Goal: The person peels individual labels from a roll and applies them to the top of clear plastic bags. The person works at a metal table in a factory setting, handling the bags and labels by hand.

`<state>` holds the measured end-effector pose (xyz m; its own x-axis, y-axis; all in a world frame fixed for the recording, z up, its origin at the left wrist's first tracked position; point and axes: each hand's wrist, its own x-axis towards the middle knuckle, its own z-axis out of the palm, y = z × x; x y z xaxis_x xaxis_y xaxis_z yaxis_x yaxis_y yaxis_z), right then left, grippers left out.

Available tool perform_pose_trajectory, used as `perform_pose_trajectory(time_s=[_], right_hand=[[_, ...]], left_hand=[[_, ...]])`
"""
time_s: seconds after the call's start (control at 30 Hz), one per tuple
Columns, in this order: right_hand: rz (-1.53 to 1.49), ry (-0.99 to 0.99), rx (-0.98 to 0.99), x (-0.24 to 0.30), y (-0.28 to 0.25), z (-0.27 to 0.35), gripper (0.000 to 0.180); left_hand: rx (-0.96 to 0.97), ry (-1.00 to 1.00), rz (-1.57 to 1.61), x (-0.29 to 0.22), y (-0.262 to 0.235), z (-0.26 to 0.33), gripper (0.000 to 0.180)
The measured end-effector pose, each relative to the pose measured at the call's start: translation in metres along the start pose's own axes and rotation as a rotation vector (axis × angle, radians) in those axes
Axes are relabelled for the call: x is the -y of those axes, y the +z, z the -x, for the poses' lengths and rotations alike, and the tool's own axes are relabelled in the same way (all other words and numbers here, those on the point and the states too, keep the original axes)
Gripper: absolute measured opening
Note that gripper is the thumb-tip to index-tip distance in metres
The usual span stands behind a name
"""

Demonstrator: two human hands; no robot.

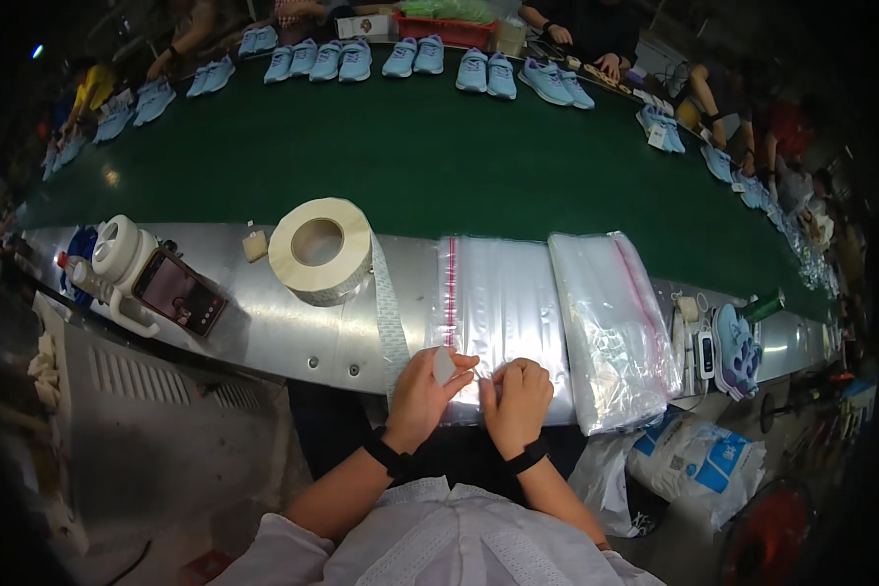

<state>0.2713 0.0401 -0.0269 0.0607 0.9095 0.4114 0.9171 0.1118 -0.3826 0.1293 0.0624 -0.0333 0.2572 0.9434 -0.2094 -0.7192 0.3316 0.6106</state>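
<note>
My left hand [422, 396] is closed on a small white label [444, 365], its thumb and fingers reaching right over the stack of clear plastic bags [506, 303]. Close beside it, my right hand [520, 402] has its fingers curled in over the lower part of the same stack; whatever may be between them is hidden. A red strip runs down the stack's left side. From a large roll of labels [291, 256] on the left, a strip of backing tape [388, 317] hangs down to my left wrist.
Another pile of clear bags [610, 332] lies to the right, near a pair of blue shoes [735, 354]. A phone [179, 293] leans by a white jug [122, 256] at left. Blue shoes [415, 57] line the far side of the green belt [400, 146], where other people work.
</note>
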Motion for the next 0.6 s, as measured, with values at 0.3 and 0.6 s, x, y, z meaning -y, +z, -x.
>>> perform_pose_trajectory(time_s=[0.3,0.6], right_hand=[[-0.96,0.472,0.176,-0.04,-0.03,0.001,0.009],[-0.763,0.105,0.109,-0.034,-0.059,-0.026,0.008]], left_hand=[[-0.075,-0.242,-0.386,-0.025,0.024,-0.016,0.029],[0.418,-0.146,-1.447,-0.001,0.068,-0.081,0.024]])
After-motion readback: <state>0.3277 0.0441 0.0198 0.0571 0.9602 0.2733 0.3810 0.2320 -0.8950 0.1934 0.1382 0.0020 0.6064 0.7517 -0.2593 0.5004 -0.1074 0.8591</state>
